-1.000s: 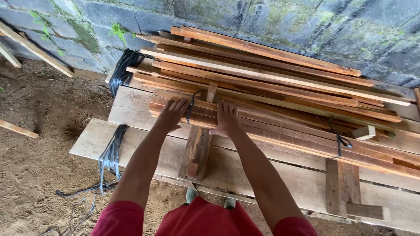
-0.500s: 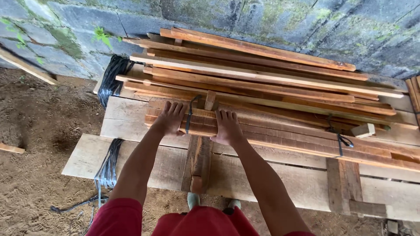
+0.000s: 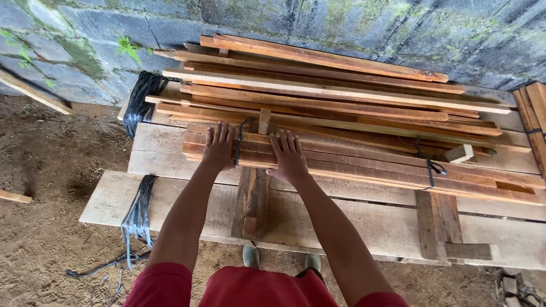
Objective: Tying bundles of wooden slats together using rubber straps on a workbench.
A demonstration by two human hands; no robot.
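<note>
— What can't you make out here?

— The undersides of both palms: the left hand and right hand lie flat on the strapped bundle of slats, so whatever lies beneath them is covered. The black strap vanishes under the bundle's near edge.

— And at the borders?

— The wide planks run off the right side, as does the upright stack of boards. The person's feet are mostly hidden behind red clothing. Lower slats in the rear pile are buried.
</note>
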